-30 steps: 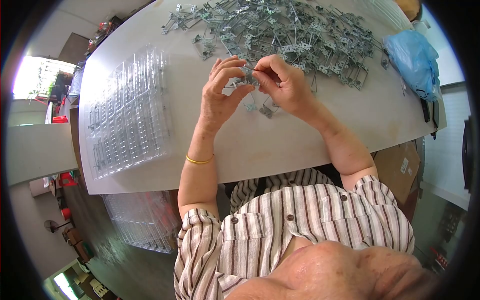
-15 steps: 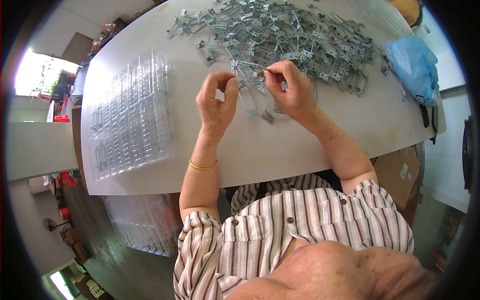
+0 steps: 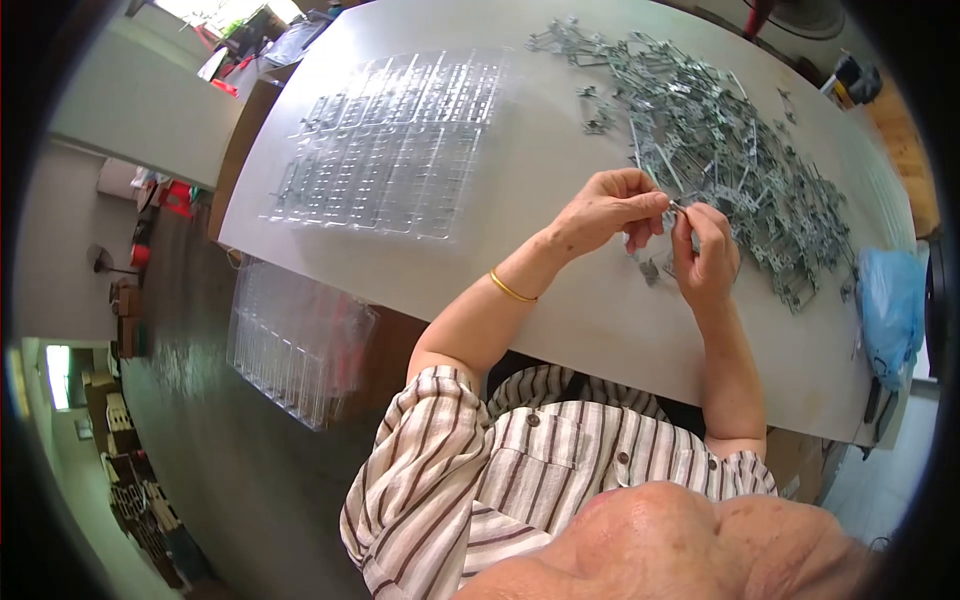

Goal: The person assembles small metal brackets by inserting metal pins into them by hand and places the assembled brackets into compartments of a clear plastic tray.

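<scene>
From here I note a slim metal part (image 3: 677, 208) (grey, mostly hidden) pinched by left hand (image 3: 612, 212) and right hand (image 3: 708, 252).

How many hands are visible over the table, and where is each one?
2: the left hand and, beside it, the right hand, both near the metal parts. No other hand shows.

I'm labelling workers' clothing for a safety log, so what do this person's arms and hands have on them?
The left hand and right hand wear no gloves. A thin, gold-coloured bracelet circles the left forearm. Both sleeves are pale with dark brown stripes; the left one ends near the elbow.
</scene>
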`<state>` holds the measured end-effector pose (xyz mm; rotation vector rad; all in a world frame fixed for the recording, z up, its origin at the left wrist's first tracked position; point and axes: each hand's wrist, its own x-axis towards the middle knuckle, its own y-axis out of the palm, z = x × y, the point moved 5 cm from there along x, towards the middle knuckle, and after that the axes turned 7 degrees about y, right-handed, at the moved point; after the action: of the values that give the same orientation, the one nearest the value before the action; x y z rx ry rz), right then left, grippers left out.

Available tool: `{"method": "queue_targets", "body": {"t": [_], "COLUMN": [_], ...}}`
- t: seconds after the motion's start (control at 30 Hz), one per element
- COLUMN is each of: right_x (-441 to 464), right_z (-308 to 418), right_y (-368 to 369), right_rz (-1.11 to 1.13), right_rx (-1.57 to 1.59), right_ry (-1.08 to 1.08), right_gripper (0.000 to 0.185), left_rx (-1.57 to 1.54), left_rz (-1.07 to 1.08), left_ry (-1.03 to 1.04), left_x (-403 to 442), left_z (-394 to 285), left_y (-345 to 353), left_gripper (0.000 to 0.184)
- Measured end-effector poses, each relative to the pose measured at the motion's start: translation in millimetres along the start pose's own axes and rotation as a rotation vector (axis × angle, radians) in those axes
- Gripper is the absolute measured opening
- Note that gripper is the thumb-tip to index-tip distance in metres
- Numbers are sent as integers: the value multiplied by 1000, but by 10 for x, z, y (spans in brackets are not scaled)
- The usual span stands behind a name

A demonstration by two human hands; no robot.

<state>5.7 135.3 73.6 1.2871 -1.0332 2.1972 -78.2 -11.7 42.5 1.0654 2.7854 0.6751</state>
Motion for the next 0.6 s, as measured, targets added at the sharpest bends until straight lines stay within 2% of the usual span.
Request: {"method": "queue_targets", "body": {"t": [0.2, 0.4, 0.6], "right_x": [0, 9, 32], "right_z": [23, 33, 22], "right_y": [-12, -1, 74], "right_rz": [-32, -17, 56], "right_rx": [-20, -15, 46], "right_ry": [-36, -16, 127], "right_gripper": [30, 27, 20], "left_rx": [-194, -221, 260], "left_rz": [-9, -38, -191], "left_ry": [-37, -44, 15], "left_x": [14, 38, 53], "left_z": [7, -9, -225], "left_y": [15, 24, -73], "left_gripper": [22, 21, 19]}}
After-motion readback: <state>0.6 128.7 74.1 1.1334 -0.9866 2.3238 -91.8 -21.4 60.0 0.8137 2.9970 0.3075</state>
